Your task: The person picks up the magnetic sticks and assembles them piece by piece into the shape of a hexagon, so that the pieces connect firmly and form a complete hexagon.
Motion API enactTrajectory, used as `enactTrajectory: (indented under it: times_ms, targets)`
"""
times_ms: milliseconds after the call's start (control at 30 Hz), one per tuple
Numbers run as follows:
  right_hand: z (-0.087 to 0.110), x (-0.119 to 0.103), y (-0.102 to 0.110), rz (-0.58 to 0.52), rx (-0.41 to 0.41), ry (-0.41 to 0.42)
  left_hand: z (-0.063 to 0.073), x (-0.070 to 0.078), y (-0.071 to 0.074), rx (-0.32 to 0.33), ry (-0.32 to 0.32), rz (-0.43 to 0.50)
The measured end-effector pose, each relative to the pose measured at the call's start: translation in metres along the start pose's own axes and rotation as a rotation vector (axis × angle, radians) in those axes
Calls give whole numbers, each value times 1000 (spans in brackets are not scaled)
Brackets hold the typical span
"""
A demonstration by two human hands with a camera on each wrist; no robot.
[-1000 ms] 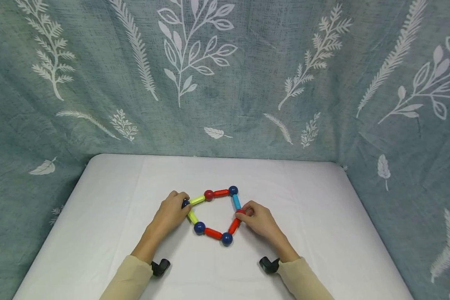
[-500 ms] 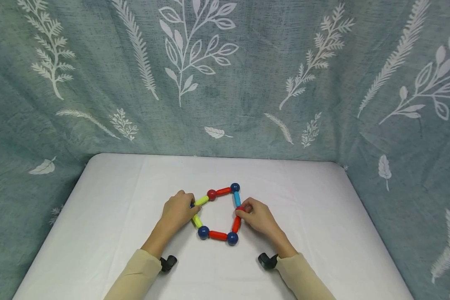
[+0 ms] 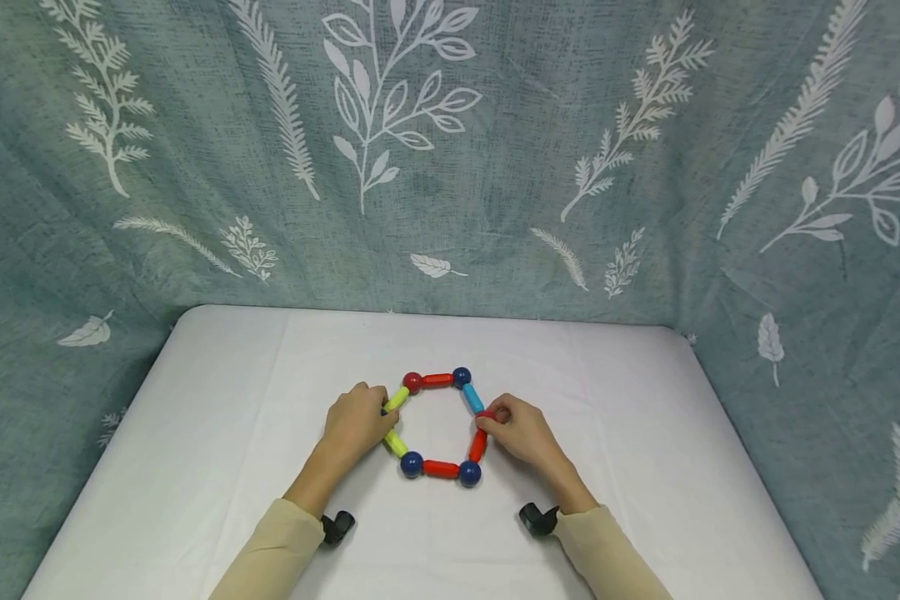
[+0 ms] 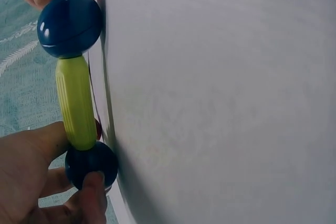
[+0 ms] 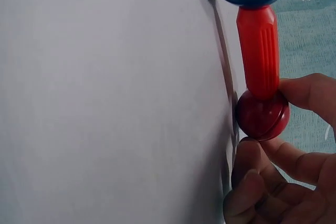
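A six-sided ring of magnetic rods and balls lies on the white table [image 3: 570, 383] in the head view. My left hand [image 3: 356, 419] grips the blue ball [image 4: 90, 165] at its left corner, where two yellow-green rods [image 4: 76, 103] meet. At the opposite corner my right hand [image 3: 521, 429] pinches a red ball [image 5: 262, 115] between thumb and fingers. From that ball a light blue rod [image 3: 473, 398] runs back and a red rod [image 5: 258, 51] runs forward. Another red ball [image 3: 412, 382] and a blue ball [image 3: 461, 377] form the far side, joined by a red rod [image 3: 437, 380].
Two more blue balls, one at front left [image 3: 412, 464] and one at front right [image 3: 469, 473], are joined by a red rod [image 3: 441, 469]. A leaf-patterned green curtain [image 3: 495, 167] hangs behind the table. Each wrist wears a black camera.
My left hand has moved right with its ball, narrowing the ring. The far red and blue balls swung right, then back left, and the ring is now a more even hexagon. My right hand barely shifted.
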State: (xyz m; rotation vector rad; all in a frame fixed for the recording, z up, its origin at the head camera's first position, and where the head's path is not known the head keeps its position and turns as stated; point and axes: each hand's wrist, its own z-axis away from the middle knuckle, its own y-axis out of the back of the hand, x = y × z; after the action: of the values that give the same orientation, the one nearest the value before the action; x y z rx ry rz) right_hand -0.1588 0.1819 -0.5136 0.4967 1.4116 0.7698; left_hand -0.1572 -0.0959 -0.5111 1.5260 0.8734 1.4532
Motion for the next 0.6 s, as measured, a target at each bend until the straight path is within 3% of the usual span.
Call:
enactTrajectory:
  times_ms: [600]
  targets:
    - [-13,16,11,-1,43,-28,-2,-5,0,6,8,66]
